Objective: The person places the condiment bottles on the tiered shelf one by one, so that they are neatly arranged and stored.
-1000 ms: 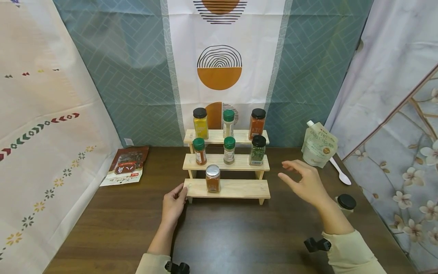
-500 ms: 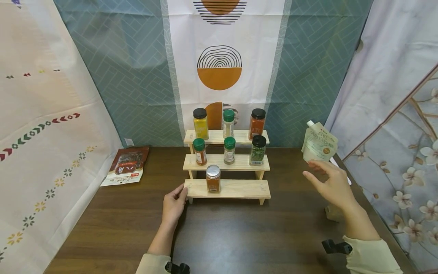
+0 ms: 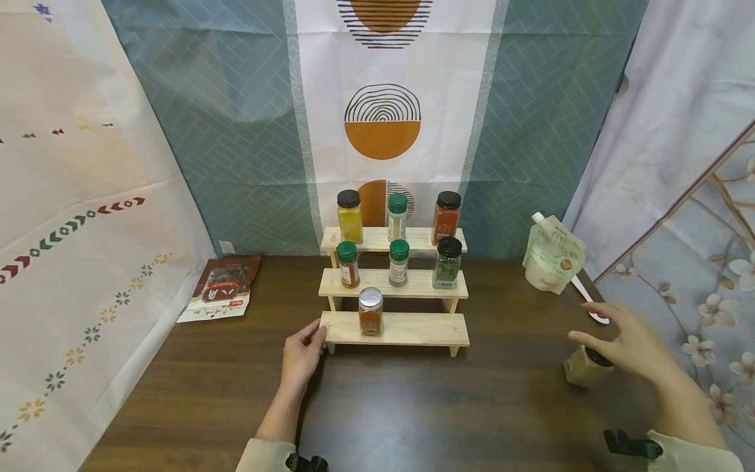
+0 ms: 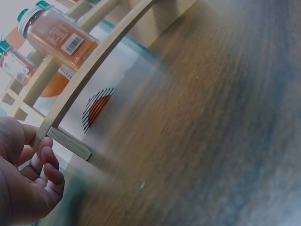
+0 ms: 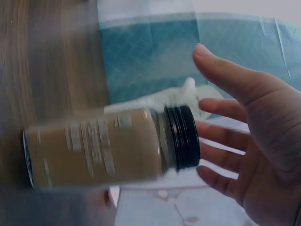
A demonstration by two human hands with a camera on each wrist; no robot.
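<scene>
My left hand (image 3: 303, 357) pinches the left end of the lowest step of the three-tier wooden rack (image 3: 425, 329); the left wrist view shows curled fingers (image 4: 48, 162) at the board's corner. On that step stands a spice jar with a silver lid (image 3: 371, 312). My right hand (image 3: 634, 341) is spread at the right, thumb and fingers apart, holding nothing. Just beside it, a jar of tan powder with a black lid (image 5: 94, 148) stands on the table. In the right wrist view, the fingertips are close to the lid; whether they touch it I cannot tell.
Several spice jars, one a green-capped jar (image 3: 398, 262), stand on the two upper steps. A spouted pouch (image 3: 554, 254) stands back right, near a white spoon (image 3: 580, 288). A red-brown packet (image 3: 223, 285) lies at left. Cloth hangs behind and at both sides.
My right hand has moved right and toward me, from beside the rack to the black-lidded jar. The left hand stays on the rack. The head view has shifted slightly.
</scene>
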